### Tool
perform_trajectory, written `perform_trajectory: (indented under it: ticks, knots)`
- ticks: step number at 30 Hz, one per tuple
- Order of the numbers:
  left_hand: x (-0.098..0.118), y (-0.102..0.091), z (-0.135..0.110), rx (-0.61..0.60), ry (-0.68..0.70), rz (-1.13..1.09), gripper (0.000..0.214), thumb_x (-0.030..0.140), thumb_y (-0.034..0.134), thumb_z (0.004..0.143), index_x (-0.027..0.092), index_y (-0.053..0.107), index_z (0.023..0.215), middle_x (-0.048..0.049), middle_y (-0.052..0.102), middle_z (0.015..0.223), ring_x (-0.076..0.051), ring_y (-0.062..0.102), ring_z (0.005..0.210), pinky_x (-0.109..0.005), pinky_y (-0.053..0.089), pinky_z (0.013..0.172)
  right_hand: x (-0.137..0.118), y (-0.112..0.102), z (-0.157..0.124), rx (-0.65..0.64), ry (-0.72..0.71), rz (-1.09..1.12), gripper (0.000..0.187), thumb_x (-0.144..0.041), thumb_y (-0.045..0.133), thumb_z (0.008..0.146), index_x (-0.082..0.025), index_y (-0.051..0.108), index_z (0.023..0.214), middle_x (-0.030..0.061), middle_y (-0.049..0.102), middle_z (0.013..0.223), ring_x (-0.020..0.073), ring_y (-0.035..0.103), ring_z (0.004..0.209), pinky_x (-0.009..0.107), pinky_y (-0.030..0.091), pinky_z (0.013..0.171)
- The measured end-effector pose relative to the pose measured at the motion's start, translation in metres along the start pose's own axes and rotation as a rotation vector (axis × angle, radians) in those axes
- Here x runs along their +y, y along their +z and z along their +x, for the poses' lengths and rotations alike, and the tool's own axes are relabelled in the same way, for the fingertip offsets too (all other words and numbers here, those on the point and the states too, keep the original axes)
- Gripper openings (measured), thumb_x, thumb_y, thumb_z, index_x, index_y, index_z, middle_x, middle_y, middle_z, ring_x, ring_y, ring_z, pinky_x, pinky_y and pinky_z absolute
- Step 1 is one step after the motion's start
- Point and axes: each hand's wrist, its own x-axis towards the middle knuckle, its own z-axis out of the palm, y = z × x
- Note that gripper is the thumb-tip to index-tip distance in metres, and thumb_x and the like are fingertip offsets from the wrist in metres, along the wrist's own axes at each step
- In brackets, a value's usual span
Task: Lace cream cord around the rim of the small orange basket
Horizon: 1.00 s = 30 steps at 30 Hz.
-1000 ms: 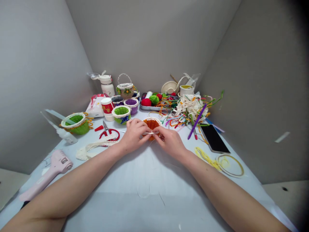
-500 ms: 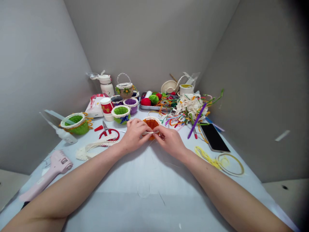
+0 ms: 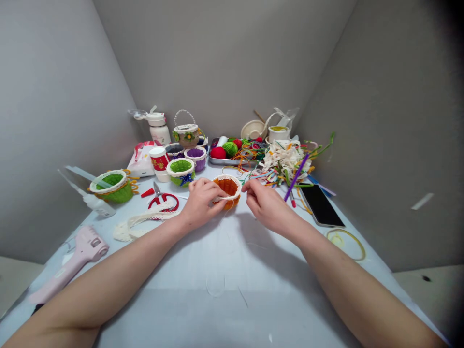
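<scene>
A small orange woven basket [image 3: 229, 189] with a white lace rim stands on the table in front of me. My left hand [image 3: 203, 201] grips its near left rim between thumb and fingers. Just right of the basket is my right hand [image 3: 264, 203], apart from the rim, its thumb and fingertips pinched together. Whatever that pinch holds is too small to make out. Thin pale thread hangs at the front of the basket. Left of my left hand lie a loose lace strip [image 3: 135, 229] and red-handled scissors [image 3: 167, 202].
A pink glue gun [image 3: 74, 258], a glue bottle [image 3: 98, 205] and a green basket [image 3: 115, 187] are at the left. Several finished baskets stand behind. A tray of yarn balls [image 3: 232, 159], a heap of white scraps [image 3: 284, 159] and a phone [image 3: 322, 205] lie back and right.
My right hand has drawn away from the basket rim to the right, uncovering more of the orange basket. My left hand stays on the rim.
</scene>
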Motion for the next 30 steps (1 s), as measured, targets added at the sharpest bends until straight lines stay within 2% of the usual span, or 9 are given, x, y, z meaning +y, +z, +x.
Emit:
perform_trajectory:
  ticks: [3, 7, 9, 12, 14, 18, 30]
  knots:
    - [-0.001, 0.001, 0.000, 0.011, 0.011, 0.007, 0.009, 0.026, 0.065, 0.087, 0.023, 0.073, 0.089, -0.0030, 0.070, 0.090, -0.023, 0.052, 0.096, -0.041, 0.029, 0.086, -0.003, 0.000, -0.002, -0.053, -0.073, -0.018, 0.019, -0.013, 0.044, 0.088, -0.019, 0.062, 0.091, 0.0025, 0.068, 0.084, 0.0153, 0.059, 0.075, 0.025, 0.038, 0.068]
    - [-0.001, 0.002, -0.001, 0.026, 0.007, 0.017, 0.008, 0.025, 0.065, 0.087, 0.023, 0.073, 0.088, -0.0021, 0.071, 0.090, -0.023, 0.052, 0.097, -0.041, 0.029, 0.086, -0.002, 0.001, -0.002, -0.098, -0.015, -0.079, 0.016, -0.012, 0.048, 0.089, -0.019, 0.062, 0.092, -0.0006, 0.065, 0.072, 0.0140, 0.057, 0.066, 0.024, 0.034, 0.063]
    - [0.000, 0.002, -0.001, 0.028, 0.000, 0.024, 0.008, 0.026, 0.066, 0.086, 0.023, 0.073, 0.087, -0.0021, 0.072, 0.090, -0.023, 0.052, 0.098, -0.040, 0.030, 0.087, 0.000, 0.003, -0.002, -0.090, -0.009, -0.124, 0.012, -0.013, 0.052, 0.089, -0.018, 0.062, 0.086, -0.0004, 0.064, 0.070, 0.0139, 0.056, 0.066, 0.024, 0.033, 0.062]
    - [0.000, 0.003, -0.001, 0.038, -0.005, 0.029, 0.008, 0.027, 0.067, 0.086, 0.023, 0.073, 0.088, -0.0022, 0.072, 0.090, -0.023, 0.052, 0.098, -0.040, 0.030, 0.086, 0.004, 0.006, -0.001, -0.025, -0.076, -0.175, 0.012, -0.013, 0.057, 0.088, -0.017, 0.063, 0.078, 0.0025, 0.063, 0.079, 0.0149, 0.055, 0.074, 0.025, 0.034, 0.068]
    - [0.000, 0.004, -0.001, 0.046, -0.009, 0.031, 0.008, 0.027, 0.067, 0.086, 0.023, 0.074, 0.088, -0.0021, 0.072, 0.090, -0.023, 0.052, 0.098, -0.041, 0.030, 0.086, 0.007, 0.009, 0.000, -0.003, -0.098, -0.178, 0.011, -0.014, 0.060, 0.088, -0.017, 0.064, 0.078, 0.0032, 0.063, 0.082, 0.0153, 0.055, 0.077, 0.025, 0.035, 0.070]
    - [-0.001, 0.005, -0.001, 0.053, -0.002, 0.027, 0.007, 0.026, 0.069, 0.085, 0.024, 0.075, 0.088, -0.0014, 0.073, 0.090, -0.023, 0.052, 0.097, -0.041, 0.029, 0.087, 0.007, 0.012, 0.000, -0.039, -0.082, -0.155, 0.009, -0.016, 0.064, 0.087, -0.016, 0.064, 0.078, 0.0024, 0.062, 0.081, 0.0143, 0.054, 0.075, 0.025, 0.034, 0.067]
    - [0.000, 0.004, 0.000, 0.047, 0.014, 0.033, 0.010, 0.026, 0.069, 0.085, 0.027, 0.076, 0.091, -0.0007, 0.073, 0.090, -0.022, 0.051, 0.097, -0.041, 0.028, 0.086, 0.012, 0.020, 0.000, -0.002, -0.094, -0.186, 0.010, -0.017, 0.062, 0.089, -0.017, 0.064, 0.078, 0.0017, 0.059, 0.079, 0.0148, 0.053, 0.074, 0.026, 0.033, 0.067]
